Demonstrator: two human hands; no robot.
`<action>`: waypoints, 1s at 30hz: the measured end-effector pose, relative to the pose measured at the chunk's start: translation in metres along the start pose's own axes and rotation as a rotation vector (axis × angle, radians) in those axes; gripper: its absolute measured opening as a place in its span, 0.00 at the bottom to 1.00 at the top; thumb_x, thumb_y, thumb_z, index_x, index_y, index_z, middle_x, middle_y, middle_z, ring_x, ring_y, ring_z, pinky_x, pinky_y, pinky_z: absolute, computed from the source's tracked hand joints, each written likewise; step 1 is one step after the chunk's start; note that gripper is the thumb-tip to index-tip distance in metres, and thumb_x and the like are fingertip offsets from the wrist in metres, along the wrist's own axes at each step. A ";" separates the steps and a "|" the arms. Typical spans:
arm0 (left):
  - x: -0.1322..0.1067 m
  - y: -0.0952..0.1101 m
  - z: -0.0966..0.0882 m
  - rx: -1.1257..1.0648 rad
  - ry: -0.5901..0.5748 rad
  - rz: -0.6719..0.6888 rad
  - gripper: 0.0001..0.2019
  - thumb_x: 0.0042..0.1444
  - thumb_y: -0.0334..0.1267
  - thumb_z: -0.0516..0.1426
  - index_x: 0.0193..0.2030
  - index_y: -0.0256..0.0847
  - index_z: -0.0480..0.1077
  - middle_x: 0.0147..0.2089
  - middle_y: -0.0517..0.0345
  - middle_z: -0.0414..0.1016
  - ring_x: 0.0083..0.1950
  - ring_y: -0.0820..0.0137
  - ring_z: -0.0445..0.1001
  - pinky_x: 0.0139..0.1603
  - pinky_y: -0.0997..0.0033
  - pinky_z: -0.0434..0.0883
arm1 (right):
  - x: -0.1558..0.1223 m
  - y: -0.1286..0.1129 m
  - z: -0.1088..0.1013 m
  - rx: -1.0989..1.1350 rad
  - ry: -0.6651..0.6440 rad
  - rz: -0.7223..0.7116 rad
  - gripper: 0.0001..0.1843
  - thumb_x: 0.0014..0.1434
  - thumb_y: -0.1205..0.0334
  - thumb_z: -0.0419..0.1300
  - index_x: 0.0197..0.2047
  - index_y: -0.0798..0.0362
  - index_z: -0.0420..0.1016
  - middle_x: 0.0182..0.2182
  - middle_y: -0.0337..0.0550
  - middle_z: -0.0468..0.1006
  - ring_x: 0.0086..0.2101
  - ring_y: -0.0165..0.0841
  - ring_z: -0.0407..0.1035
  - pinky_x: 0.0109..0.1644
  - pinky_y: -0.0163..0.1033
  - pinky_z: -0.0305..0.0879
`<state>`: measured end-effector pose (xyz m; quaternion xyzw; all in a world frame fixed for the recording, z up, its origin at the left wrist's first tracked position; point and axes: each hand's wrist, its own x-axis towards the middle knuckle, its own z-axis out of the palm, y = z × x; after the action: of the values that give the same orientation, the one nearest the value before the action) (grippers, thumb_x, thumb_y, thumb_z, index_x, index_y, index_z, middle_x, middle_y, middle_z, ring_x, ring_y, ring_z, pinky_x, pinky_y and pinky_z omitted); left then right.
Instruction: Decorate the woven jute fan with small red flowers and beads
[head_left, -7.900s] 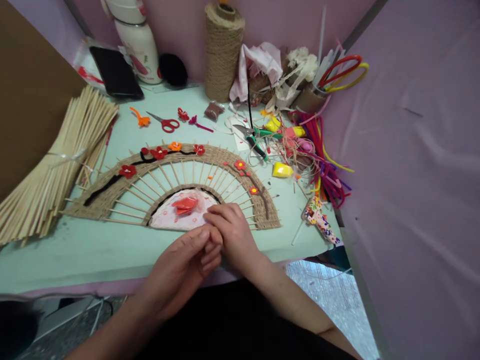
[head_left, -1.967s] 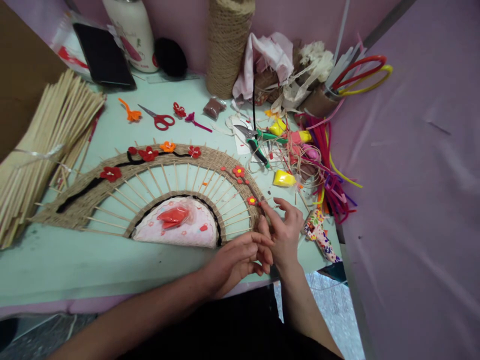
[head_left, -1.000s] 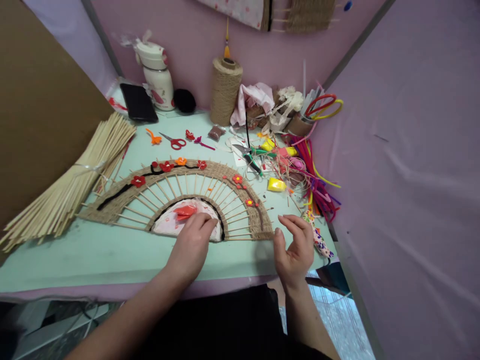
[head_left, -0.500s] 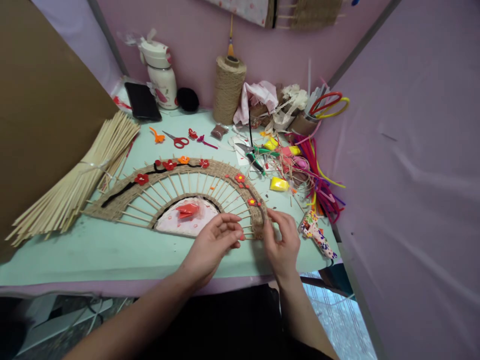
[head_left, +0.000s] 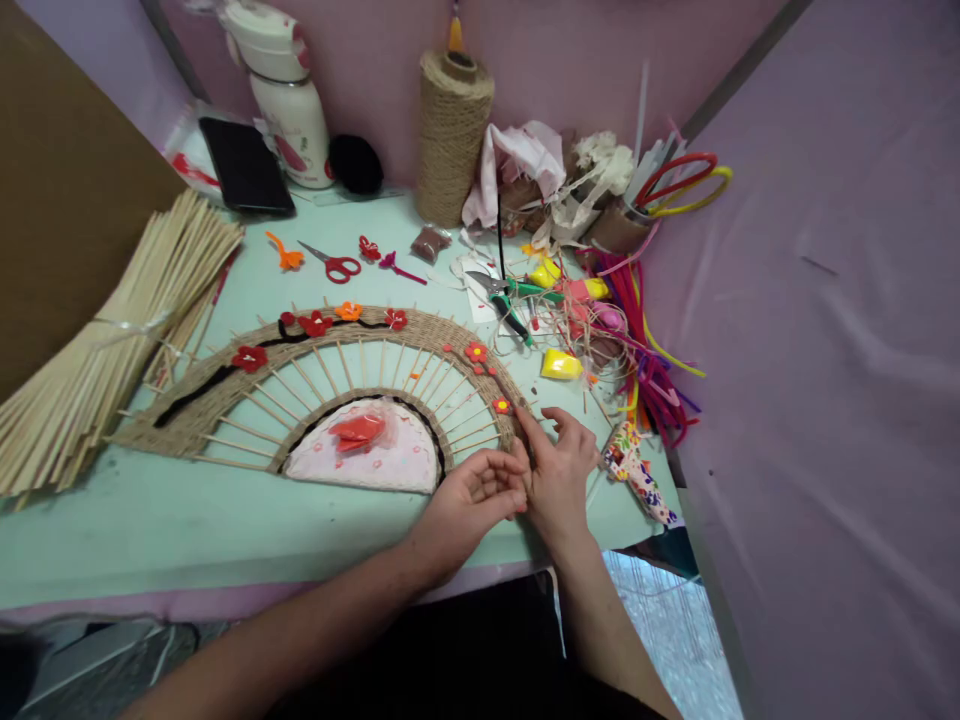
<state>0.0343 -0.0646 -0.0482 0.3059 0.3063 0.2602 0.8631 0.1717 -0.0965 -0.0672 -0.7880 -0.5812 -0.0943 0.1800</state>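
Note:
A woven fan-shaped piece [head_left: 442, 335] of twine and thin sticks lies on the table, bearing red and orange flowers and dark branch lines. My right hand [head_left: 561, 475] is at its right end, the index finger stretched out and touching the woven band below a small red flower with a yellow centre [head_left: 502, 405]. Beside it, my left hand [head_left: 476, 505] has curled fingers with thumb and fingertips close together; a trace of red shows there, too small to name. On the fan's pale half-round centre [head_left: 405, 450] rests a red lump in clear wrap [head_left: 358, 432].
Bundled sticks [head_left: 112, 350] lie at left. Behind stand a bottle [head_left: 289, 120] and a twine spool [head_left: 454, 140]. Red-handled scissors [head_left: 337, 266], green-handled pruners [head_left: 506, 305], pipe cleaners [head_left: 637, 330] and a patterned glue gun [head_left: 637, 475] lie about.
My left hand has moved right, up against my right hand. My right index finger has stretched out along the woven band. The view has shifted closer.

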 end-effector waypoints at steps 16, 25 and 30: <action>0.001 -0.002 -0.006 -0.025 -0.008 -0.014 0.11 0.48 0.33 0.65 0.39 0.37 0.70 0.32 0.61 0.71 0.34 0.75 0.69 0.37 0.73 0.64 | 0.001 0.002 -0.003 0.058 0.031 -0.026 0.19 0.65 0.55 0.53 0.57 0.46 0.73 0.51 0.50 0.68 0.46 0.42 0.61 0.49 0.50 0.56; 0.002 -0.002 -0.006 -0.042 0.017 -0.019 0.12 0.47 0.34 0.66 0.38 0.37 0.71 0.33 0.59 0.73 0.35 0.75 0.69 0.36 0.74 0.63 | -0.001 0.003 0.000 0.032 0.002 -0.013 0.19 0.65 0.56 0.53 0.57 0.46 0.74 0.51 0.51 0.69 0.47 0.44 0.61 0.48 0.50 0.57; 0.000 0.001 -0.006 -0.056 0.033 -0.031 0.13 0.47 0.36 0.68 0.38 0.36 0.73 0.35 0.55 0.77 0.36 0.74 0.71 0.37 0.73 0.63 | -0.001 0.005 -0.003 0.105 0.085 -0.002 0.20 0.65 0.57 0.52 0.57 0.47 0.73 0.52 0.52 0.68 0.47 0.43 0.62 0.51 0.53 0.57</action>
<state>0.0300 -0.0617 -0.0512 0.2723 0.3178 0.2603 0.8701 0.1765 -0.0997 -0.0659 -0.7721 -0.5780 -0.0971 0.2456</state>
